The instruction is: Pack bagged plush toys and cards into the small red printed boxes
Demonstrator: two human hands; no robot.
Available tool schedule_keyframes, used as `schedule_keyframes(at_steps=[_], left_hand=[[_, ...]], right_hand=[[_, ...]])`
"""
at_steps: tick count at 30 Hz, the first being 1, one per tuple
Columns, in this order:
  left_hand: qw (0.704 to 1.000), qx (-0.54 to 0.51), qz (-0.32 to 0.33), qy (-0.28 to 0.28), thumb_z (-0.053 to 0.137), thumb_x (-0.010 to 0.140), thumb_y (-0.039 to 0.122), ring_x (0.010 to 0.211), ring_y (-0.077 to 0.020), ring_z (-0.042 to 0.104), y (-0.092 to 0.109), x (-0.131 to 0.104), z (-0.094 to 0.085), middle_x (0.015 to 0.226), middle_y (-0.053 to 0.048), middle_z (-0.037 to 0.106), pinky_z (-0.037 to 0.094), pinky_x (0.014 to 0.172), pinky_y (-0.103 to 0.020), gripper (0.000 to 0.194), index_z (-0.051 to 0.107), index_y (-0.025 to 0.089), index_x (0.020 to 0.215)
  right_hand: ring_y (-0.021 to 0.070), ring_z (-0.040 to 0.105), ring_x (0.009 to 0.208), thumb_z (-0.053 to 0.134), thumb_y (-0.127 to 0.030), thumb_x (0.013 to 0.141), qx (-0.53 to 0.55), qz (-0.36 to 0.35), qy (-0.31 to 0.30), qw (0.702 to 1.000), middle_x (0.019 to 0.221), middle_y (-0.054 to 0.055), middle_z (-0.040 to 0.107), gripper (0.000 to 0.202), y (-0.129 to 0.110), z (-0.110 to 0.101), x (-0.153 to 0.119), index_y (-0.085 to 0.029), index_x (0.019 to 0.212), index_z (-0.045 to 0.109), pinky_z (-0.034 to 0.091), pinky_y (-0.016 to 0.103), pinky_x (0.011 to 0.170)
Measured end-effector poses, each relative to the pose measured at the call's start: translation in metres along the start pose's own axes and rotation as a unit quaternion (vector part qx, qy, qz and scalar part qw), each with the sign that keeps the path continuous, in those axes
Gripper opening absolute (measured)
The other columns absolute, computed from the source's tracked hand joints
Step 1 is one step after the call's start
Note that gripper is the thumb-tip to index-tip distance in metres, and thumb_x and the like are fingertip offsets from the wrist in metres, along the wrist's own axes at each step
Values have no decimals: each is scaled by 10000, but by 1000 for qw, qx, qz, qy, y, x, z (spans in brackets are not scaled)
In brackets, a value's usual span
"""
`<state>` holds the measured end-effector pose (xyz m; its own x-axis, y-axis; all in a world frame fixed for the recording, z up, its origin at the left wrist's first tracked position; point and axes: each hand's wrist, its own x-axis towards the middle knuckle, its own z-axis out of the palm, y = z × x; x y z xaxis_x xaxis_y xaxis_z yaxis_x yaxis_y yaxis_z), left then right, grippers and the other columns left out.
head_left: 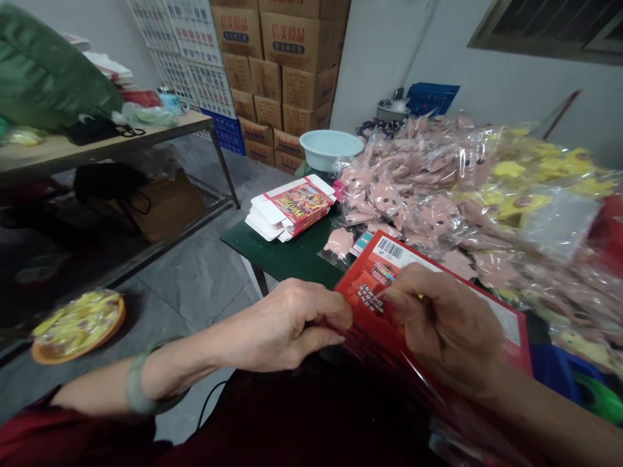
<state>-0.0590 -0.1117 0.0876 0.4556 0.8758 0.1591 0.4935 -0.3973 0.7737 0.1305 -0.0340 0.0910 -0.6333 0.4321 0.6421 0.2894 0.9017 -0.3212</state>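
Note:
My left hand (296, 327) is closed in a pinch in front of the lower left edge of a red printed box (360, 292); what lies between its fingertips is too small to make out. My right hand (448, 324) is curled, thumb against forefinger, over the middle of that box, with a speck of yellow at the fingertips. Clear plastic film shows below the two hands. A pink figure in a clear bag (339, 242) lies on the green table (292, 256), just beyond the box. Flat printed cartons (296, 206) are stacked at the table's far left corner.
Bagged pink figures (428, 175) and yellow ones (540, 165) are heaped across the right. A pale blue basin (331, 148) stands behind. On the floor at left sits an orange basin (119, 318) of bagged yellow pieces. A wooden table (146, 133) and stacked cardboard boxes (302, 42) are farther back.

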Motion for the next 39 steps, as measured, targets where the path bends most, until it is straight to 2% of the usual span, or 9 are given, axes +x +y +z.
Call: schedule_keyframes(at_steps=[5, 9, 12, 15, 21, 25, 30, 36, 39], left_hand=[[999, 9, -17, 27, 530, 851, 107, 772, -113, 549, -3, -2, 4, 798, -24, 618, 443, 717, -226, 117, 619, 146, 785], [997, 3, -26, 77, 533, 846, 110, 902, -136, 517, -1, -8, 6, 947, -58, 543, 444, 812, -270, 103, 625, 139, 810], [994, -8, -25, 108, 529, 843, 94, 1018, -150, 491, -4, -8, 6, 1094, -80, 480, 417, 908, -306, 112, 625, 139, 807], [991, -11, -20, 131, 536, 848, 114, 1037, -157, 490, -12, -5, 4, 1086, -75, 490, 412, 916, -319, 112, 619, 143, 779], [994, -13, 18, 110, 539, 853, 136, 880, -130, 547, -29, 6, -7, 984, -62, 554, 443, 798, -287, 109, 605, 135, 766], [996, -24, 30, 79, 507, 858, 126, 773, -109, 527, -36, 17, -19, 892, -51, 579, 427, 722, -259, 154, 570, 126, 717], [990, -119, 7, 73, 484, 869, 156, 691, -86, 487, -45, 31, -24, 821, -34, 565, 392, 635, -226, 190, 524, 122, 687], [962, -216, -54, 158, 561, 853, 262, 555, -63, 447, -36, 40, -17, 652, 31, 510, 362, 502, -188, 128, 553, 137, 825], [937, -315, -102, 113, 588, 835, 314, 441, -39, 460, -26, 46, -18, 600, 24, 553, 330, 401, -150, 194, 556, 130, 782]], right_hand=[[80, 410, 432, 475, -227, 900, -2, -19, -62, 998, 512, -53, 478, 229, -2, -11, 9, -221, 671, 473, 297, 231, 442], [80, 444, 462, 470, -278, 910, 2, -14, -104, 994, 568, -46, 525, 214, -2, -16, 14, -222, 705, 499, 322, 217, 456], [78, 433, 464, 466, -275, 903, 26, -9, -106, 994, 585, -42, 521, 219, -1, -15, 23, -222, 692, 499, 319, 216, 448], [72, 404, 447, 470, -242, 878, 70, 25, -95, 993, 570, -48, 501, 226, 3, -8, 33, -216, 653, 473, 317, 211, 436], [112, 471, 517, 519, -342, 845, 131, 101, -92, 982, 550, -30, 493, 243, 21, 6, 40, -223, 637, 478, 356, 223, 458], [81, 401, 461, 514, -262, 839, 133, 124, -82, 980, 504, -60, 423, 218, 34, 11, 34, -204, 632, 482, 332, 200, 449], [65, 363, 453, 509, -197, 828, 126, 153, -56, 978, 510, -65, 418, 205, 40, 16, 25, -183, 624, 492, 305, 179, 435], [70, 375, 468, 524, -216, 837, 100, 228, -22, 968, 508, -55, 437, 229, 43, 22, 23, -163, 616, 550, 307, 191, 454], [72, 409, 484, 551, -217, 833, 76, 223, 0, 972, 526, -49, 485, 209, 44, 25, 23, -159, 635, 583, 331, 192, 478]])
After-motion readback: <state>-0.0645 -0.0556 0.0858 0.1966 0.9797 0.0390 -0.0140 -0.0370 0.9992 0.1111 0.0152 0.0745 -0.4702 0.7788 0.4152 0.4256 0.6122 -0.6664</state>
